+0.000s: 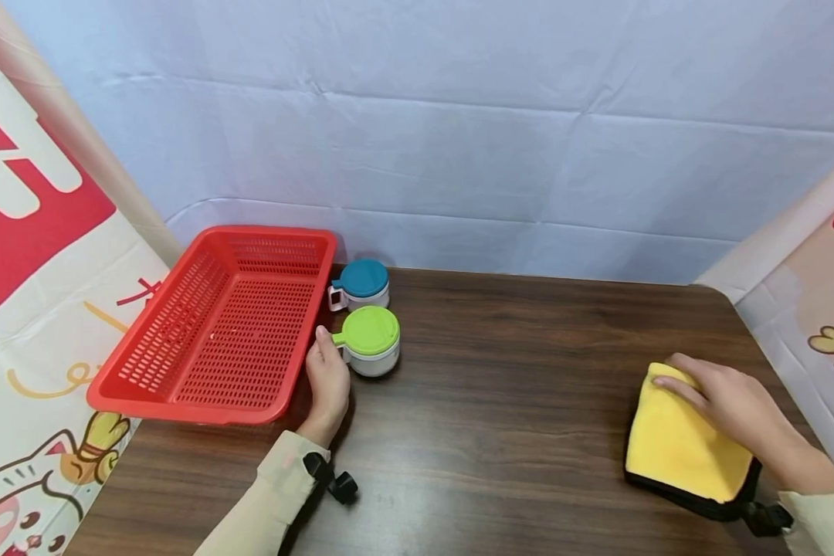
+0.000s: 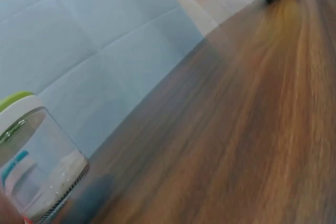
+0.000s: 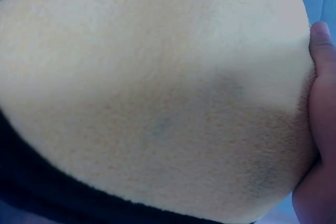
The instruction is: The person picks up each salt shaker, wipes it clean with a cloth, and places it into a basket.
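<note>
Head view, from the left: a red basket (image 1: 215,324) sits by the table's (image 1: 500,386) edge, its near corner over the lip. Just right of it the left hand (image 1: 328,380) rests with its fingers against the green jar's (image 1: 371,340) handle side; whether they curl round the handle I cannot tell. A blue jar (image 1: 360,283) stands close behind the green one. Far right, the right hand (image 1: 726,401) lies on a folded yellow cloth (image 1: 681,448), fingers fairly straight, thumb pressing its edge in the right wrist view.

Risks, as I judge them: a loose hold on the handle could tip the green jar into the blue one, and a nudge might slide the overhanging basket off.
</note>
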{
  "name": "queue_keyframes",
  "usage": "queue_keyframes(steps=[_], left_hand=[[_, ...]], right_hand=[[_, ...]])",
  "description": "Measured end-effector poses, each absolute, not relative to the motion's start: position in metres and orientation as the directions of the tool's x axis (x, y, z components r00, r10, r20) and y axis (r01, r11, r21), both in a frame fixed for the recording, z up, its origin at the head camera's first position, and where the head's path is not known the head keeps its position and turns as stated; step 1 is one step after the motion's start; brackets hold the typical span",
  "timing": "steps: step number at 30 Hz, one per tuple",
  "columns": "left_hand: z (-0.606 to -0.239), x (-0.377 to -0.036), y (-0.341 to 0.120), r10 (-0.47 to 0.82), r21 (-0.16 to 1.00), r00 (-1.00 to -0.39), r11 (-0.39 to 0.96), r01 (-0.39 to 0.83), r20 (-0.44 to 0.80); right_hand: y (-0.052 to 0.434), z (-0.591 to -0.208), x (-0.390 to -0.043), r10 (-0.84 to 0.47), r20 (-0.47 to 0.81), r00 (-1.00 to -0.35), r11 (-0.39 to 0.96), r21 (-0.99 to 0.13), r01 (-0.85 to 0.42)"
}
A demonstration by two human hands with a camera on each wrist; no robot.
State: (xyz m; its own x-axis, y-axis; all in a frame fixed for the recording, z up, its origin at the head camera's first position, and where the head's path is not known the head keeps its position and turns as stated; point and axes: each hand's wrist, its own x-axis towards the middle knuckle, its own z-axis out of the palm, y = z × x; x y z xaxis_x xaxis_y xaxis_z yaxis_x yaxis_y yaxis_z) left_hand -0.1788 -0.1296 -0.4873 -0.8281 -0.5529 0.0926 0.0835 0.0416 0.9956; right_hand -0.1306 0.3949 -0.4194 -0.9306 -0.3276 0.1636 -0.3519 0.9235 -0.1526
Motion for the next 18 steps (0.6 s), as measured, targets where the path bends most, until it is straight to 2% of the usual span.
queue_keyframes(steps=[13, 18], left_hand=[[-0.465, -0.174, -0.112, -0.494, 0.995, -0.865, -0.002, 0.099, 0.085], [-0.460, -0.177, -0.105, -0.507, 0.995, -0.857, 0.017, 0.098, 0.093]], right_hand=[[0.364, -0.405, -0.133, -0.413, 0.363, -0.835, 0.873, -0.102, -0.476], [0.355, -0.399, -0.133, -0.447, 0.424, -0.787, 0.845, -0.088, -0.527]])
